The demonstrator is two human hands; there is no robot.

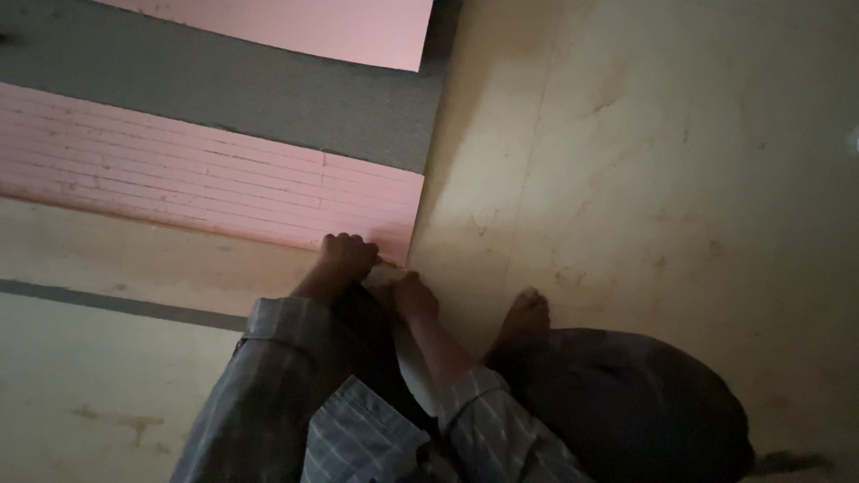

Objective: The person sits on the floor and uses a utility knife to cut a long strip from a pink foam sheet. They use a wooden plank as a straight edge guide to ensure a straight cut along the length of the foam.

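My left hand [347,255] is curled into a fist against the lower corner of a pink ribbed band [206,183], where that band meets the beige surface. My right hand [416,295] sits just right of it, and the two almost touch. A pale white object [386,274] shows between the two hands and runs down between my forearms. Both hands appear to grip it. The light is too dim to tell what it is. Both arms wear grey checked sleeves [268,376].
My bare foot [525,313] rests on the stained beige floor [680,179] right of the hands, with my dark-trousered knee [626,402] below it. A grey band [224,85] and a second pink panel [340,27] lie beyond the ribbed band.
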